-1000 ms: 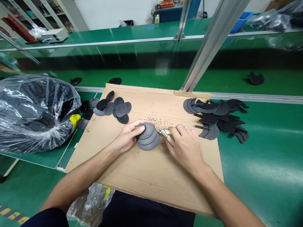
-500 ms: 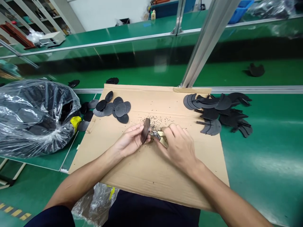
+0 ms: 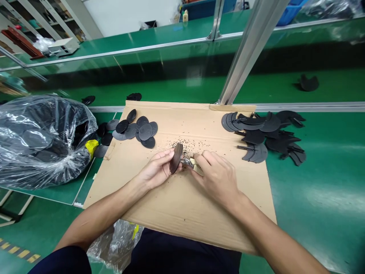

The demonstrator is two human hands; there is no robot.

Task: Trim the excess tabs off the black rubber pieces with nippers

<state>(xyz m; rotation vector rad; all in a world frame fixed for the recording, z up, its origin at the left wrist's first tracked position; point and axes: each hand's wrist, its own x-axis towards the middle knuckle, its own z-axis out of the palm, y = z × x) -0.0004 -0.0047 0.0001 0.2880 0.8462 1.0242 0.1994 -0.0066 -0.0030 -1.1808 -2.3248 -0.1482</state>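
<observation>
Over the middle of the cardboard sheet (image 3: 159, 205), my left hand (image 3: 158, 169) grips a small stack of black plastic discs (image 3: 176, 158), held on edge between thumb and fingers. My right hand (image 3: 216, 175) is closed round the pale yellow handles of small cutting pliers (image 3: 188, 162). The metal jaws meet the right edge of the discs; whether they bite on anything is too small to tell. Tiny black clippings (image 3: 194, 144) lie scattered on the cardboard just beyond both hands.
Loose black discs (image 3: 145, 131) lie at the cardboard's left. Curved black pieces (image 3: 256, 123) are piled at the right, partly past its edge. A clear plastic bag (image 3: 42, 140) of black parts stands far left. A metal post (image 3: 242, 57) rises behind the cardboard.
The held discs have turned slightly, showing a little more of their flat face. Both hands keep nearly the same place, and the pliers remain at the discs' edge.
</observation>
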